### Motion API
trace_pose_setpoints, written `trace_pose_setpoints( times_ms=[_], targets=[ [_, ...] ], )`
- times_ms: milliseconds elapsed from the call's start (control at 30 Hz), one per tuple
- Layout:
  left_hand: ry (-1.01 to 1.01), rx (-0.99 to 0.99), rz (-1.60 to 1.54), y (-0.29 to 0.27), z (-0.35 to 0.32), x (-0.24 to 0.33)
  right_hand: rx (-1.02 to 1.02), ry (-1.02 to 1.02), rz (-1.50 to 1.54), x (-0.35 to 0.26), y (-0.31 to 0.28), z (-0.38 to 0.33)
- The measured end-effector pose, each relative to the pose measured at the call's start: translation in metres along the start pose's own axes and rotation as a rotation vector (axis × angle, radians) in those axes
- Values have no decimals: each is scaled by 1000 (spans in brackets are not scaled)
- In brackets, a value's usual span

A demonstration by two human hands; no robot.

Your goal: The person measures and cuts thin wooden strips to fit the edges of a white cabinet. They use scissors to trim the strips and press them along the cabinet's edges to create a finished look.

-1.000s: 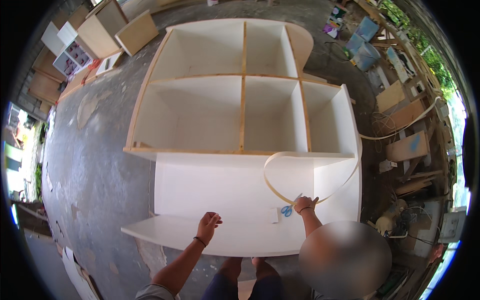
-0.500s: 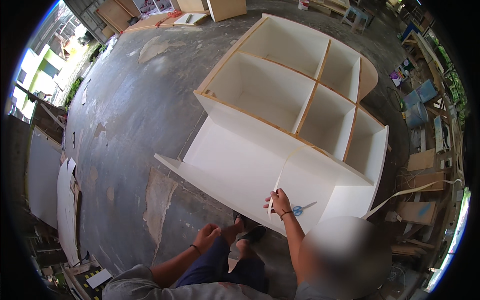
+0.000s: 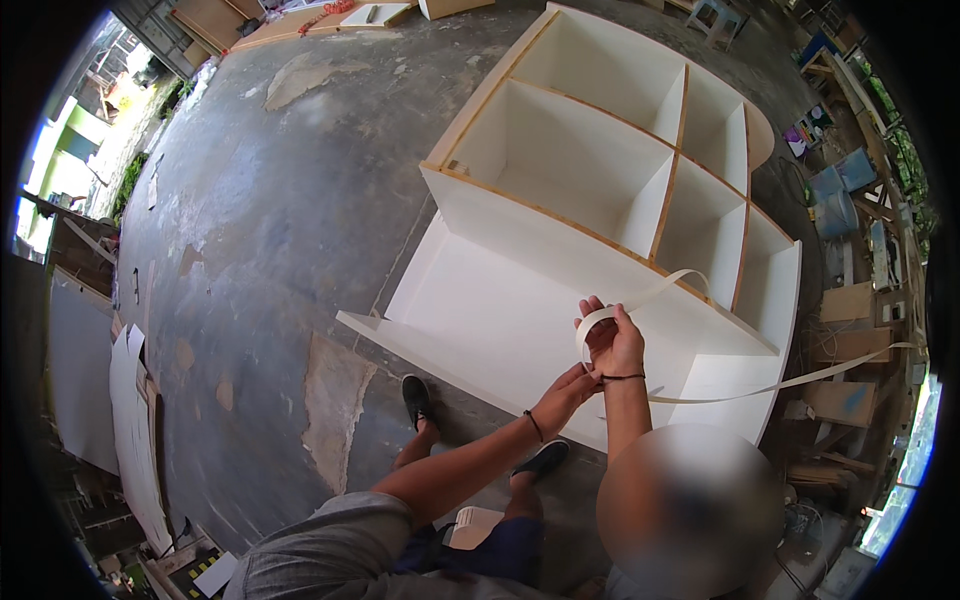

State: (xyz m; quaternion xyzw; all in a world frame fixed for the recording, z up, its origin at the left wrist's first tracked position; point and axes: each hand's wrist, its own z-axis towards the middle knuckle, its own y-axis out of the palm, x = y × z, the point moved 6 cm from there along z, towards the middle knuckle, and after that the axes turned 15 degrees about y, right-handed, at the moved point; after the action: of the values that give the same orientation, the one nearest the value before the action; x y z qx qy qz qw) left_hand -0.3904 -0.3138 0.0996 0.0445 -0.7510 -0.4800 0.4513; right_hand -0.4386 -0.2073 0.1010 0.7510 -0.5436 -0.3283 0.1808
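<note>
A long, pale, thin edging strip [image 3: 668,287] curls up from the cabinet's wooden edge and loops around the fingers of my right hand [image 3: 620,348], which is turned palm up and closed on it. Close against that wrist, my left hand [image 3: 566,392] pinches the strip's hanging end. Both hands are above the white inner panel of a large white cabinet [image 3: 500,205] lying on the floor. Its compartments face up, with bare brownish edges on the dividers. Another length of strip [image 3: 770,387] runs off to the right from beside my right forearm.
Wooden blocks [image 3: 848,302] and boards line the right side, with blue buckets [image 3: 833,215] beyond. White sheet offcuts [image 3: 128,420] lean at the left. A stool [image 3: 715,20] stands at the far right. The concrete floor [image 3: 270,230] has worn patches.
My left hand has risen from near my knee to meet my right hand. The strip now loops around my right fingers. My right arm now hides most of the blue-handled scissors. The view has shifted.
</note>
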Motion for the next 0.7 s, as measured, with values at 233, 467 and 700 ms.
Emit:
trace_pose_setpoints(
  times_ms=[233,467,700],
  targets=[
    [-110,-186,434,-73,35,117,-46,-119,158,3,17,25],
    [-126,-576,1311,-118,132,231,154,-11,-74,-8,6,25],
    [-211,-782,1711,-84,231,272,481,-302,81,-110,-99,12]
  ],
)
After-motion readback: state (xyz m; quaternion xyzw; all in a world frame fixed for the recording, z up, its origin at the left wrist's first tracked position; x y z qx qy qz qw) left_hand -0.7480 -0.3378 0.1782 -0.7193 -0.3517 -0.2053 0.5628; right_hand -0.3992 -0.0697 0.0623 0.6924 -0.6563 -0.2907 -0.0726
